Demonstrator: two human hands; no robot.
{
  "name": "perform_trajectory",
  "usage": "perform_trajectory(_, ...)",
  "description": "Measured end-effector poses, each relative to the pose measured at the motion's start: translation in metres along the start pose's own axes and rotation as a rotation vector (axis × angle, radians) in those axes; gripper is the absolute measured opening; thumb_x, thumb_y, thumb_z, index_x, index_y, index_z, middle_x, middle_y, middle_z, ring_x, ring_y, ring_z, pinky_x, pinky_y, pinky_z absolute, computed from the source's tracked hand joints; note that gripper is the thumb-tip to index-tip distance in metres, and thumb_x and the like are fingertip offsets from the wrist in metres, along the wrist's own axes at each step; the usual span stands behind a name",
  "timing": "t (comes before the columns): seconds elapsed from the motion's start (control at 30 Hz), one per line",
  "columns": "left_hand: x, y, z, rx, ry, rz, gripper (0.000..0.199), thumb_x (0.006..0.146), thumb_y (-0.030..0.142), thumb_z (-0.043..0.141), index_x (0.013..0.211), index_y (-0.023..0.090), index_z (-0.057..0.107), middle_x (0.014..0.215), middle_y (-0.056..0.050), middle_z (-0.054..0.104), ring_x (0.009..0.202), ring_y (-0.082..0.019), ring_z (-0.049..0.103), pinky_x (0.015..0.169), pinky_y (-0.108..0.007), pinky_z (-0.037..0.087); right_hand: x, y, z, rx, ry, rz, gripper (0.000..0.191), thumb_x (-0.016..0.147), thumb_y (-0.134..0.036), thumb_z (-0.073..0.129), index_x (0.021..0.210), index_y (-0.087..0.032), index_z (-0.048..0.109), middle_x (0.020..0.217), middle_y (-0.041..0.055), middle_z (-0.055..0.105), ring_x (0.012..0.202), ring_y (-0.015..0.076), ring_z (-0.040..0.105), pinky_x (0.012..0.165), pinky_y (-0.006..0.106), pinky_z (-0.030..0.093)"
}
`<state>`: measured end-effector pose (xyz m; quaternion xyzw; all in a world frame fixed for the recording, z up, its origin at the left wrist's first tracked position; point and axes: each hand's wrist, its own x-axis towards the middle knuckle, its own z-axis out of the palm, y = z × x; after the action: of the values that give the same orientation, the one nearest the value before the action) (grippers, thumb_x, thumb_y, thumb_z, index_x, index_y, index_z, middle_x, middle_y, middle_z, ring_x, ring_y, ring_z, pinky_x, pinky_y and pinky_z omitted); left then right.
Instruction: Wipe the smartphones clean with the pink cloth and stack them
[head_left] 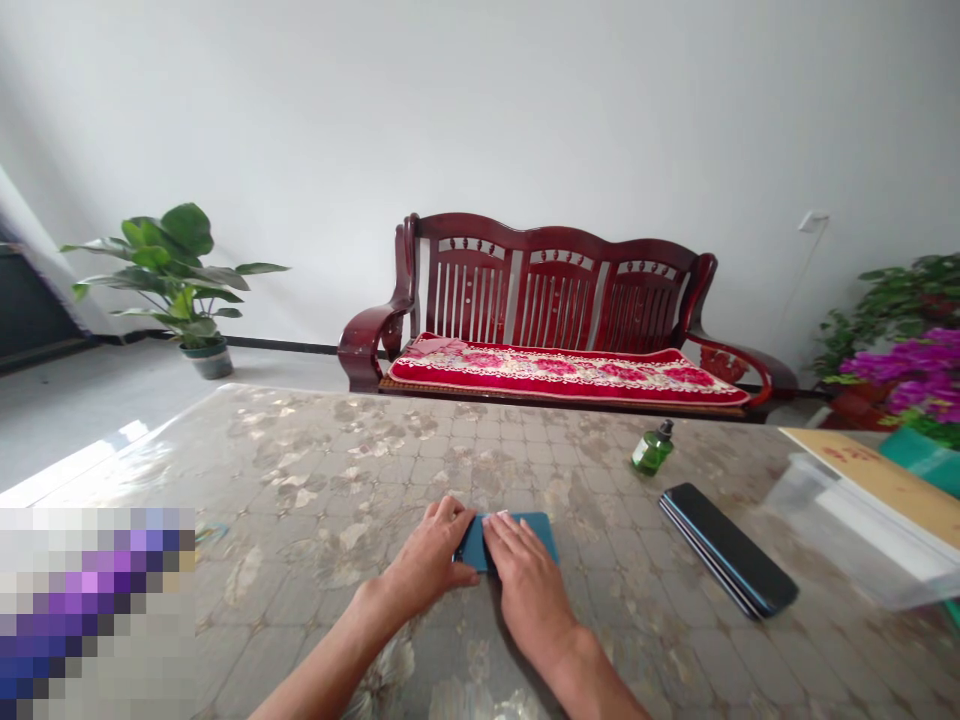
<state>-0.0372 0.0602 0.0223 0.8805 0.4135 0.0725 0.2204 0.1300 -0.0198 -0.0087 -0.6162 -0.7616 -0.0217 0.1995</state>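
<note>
A flat blue rectangular thing [541, 530], about the size of a phone, lies on the patterned tabletop in front of me. My left hand [433, 550] grips its left end, the thumb at the near edge and the fingers at the far edge. Across its middle lies my right hand [525, 575], fingers stretched out flat and close together on its upper face. A small whitish bit [501, 514] shows by the right fingertips; what it is I cannot make out. The fingers hide part of the blue surface.
A stack of dark phones [727, 550] lies to the right, with a green pump bottle [652, 448] behind it. Farther right stands a clear plastic bin [847, 540] beside a tan envelope [877, 475] and purple flowers [919, 375]. A wooden bench [555, 270] stands beyond the table [300, 600].
</note>
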Motion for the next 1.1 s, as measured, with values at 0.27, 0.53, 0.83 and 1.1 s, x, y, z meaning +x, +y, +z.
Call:
perform_trajectory(0.27,-0.001,0.002,-0.001,0.002,0.000,-0.015,0.056,0.066,0.028,0.075,0.118,0.024,0.056,0.121,-0.007,0.051,0.114,-0.028,0.048,0.099,-0.037,0.041,-0.011,0.017,-0.005,-0.089,0.045,0.123,0.056,0.084,0.004,0.035,0.132,-0.014,0.057,0.136,0.0102,0.058,0.127,0.0229,0.052,0.109,0.041,0.040)
perform_trajectory(0.53,-0.001,0.003,-0.001,0.001,-0.006,-0.021,0.052,0.068,0.026,0.071,0.118,0.025,0.055,0.120,-0.007,0.050,0.114,-0.027,0.048,0.099,-0.036,0.041,-0.027,-0.007,-0.009,-0.021,0.001,-0.069,0.060,0.086,0.003,0.036,0.136,-0.024,0.053,0.136,0.0027,0.058,0.129,0.0165,0.050,0.110,0.037,0.038)
perform_trajectory(0.83,-0.002,0.004,-0.002,-0.004,-0.001,-0.030,0.055,0.067,0.027,0.074,0.118,0.025,0.056,0.121,-0.007,0.051,0.115,-0.028,0.048,0.098,-0.036,0.040,-0.040,0.016,-0.007,-0.136,0.109,0.006,0.061,0.082,0.004,0.037,0.135,-0.020,0.055,0.136,0.0060,0.058,0.126,0.0200,0.053,0.106,0.036,0.043)
perform_trajectory(1.1,-0.002,0.000,0.000,-0.013,0.014,-0.007,0.054,0.068,0.028,0.074,0.119,0.023,0.056,0.121,-0.008,0.051,0.114,-0.027,0.048,0.098,-0.035,0.040,-0.026,0.012,-0.017,-0.046,0.024,-0.011,0.060,0.085,0.004,0.035,0.136,-0.022,0.053,0.138,0.0045,0.056,0.128,0.0182,0.051,0.111,0.039,0.039)
